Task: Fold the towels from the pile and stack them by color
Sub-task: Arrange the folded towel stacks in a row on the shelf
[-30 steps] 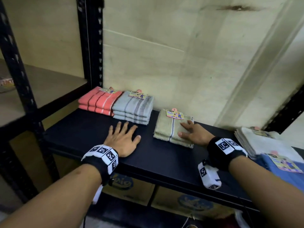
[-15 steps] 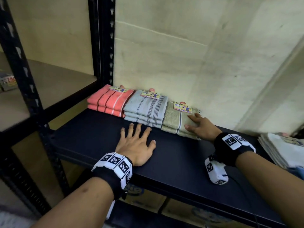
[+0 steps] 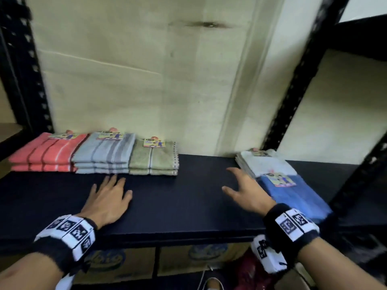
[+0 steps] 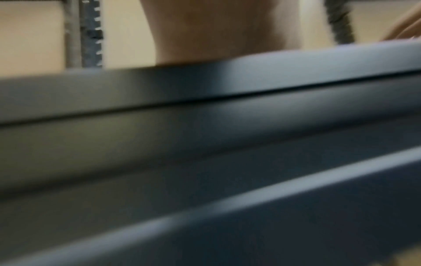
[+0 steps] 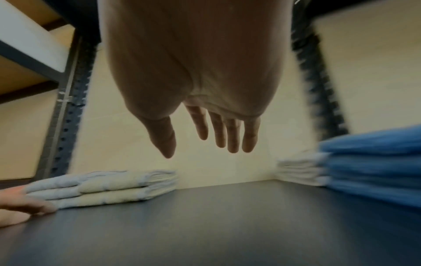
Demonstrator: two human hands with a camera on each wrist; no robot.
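Since half a second ago: right hand (image 3: pixel 249 193) off the green stack (image 3: pixel 154 158), now in the air toward the right pile.

Head view: three folded stacks in one row at the far left of the black shelf (image 3: pixel 188 206), coral stack (image 3: pixel 44 155), grey stack (image 3: pixel 104 153), then green, each touching the next. Left hand (image 3: pixel 109 199) flat on the shelf, fingers straight, nothing held. Right hand spread, empty, just beside the white towels (image 3: pixel 266 164) and blue towel (image 3: pixel 293 195).

Left wrist view: only blurred shelf edge; fingers not visible.

Right wrist view: fingers (image 5: pixel 227 133) straight and apart above the shelf, blue pile at right.

Advice: take only the top blue towel by one edge, then fold on the bare middle.
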